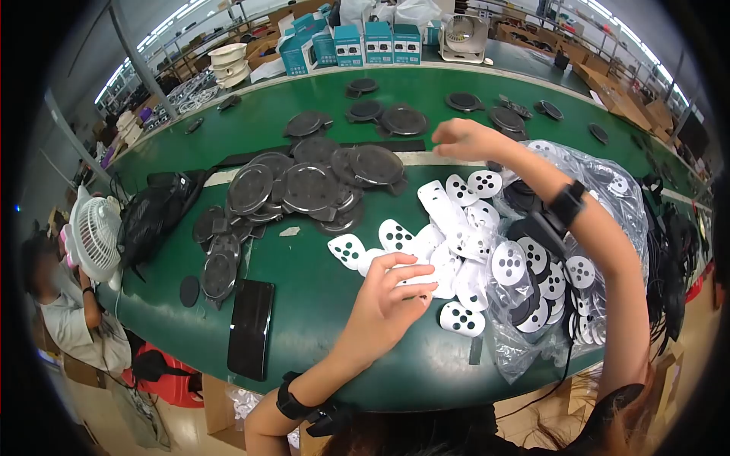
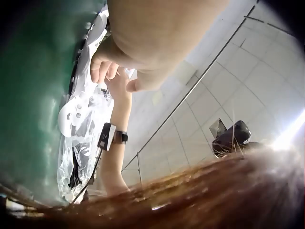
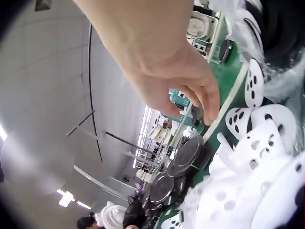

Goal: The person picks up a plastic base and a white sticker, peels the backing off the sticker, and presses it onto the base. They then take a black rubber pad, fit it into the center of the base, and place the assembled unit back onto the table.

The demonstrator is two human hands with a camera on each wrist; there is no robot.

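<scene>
The fingers of the left hand [image 1: 386, 310] were loosely bent and spread at the near side of the white perforated pieces [image 1: 450, 220], though whether they touched them I could not tell; those of the right hand [image 1: 465, 141] curved slackly, thumb apart, beyond the heap. The pieces lay on the green table [image 1: 312, 304], between black discs [image 1: 310, 187] and a clear plastic bag [image 1: 505, 343].

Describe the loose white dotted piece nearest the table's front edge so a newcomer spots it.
On the green table, find the heap of white pieces left of the clear plastic bag in the head view. At the heap's near end lies the white dotted piece, dark spots up. Unlike its neighbours, it has a short dark strip just in front of it.
</scene>
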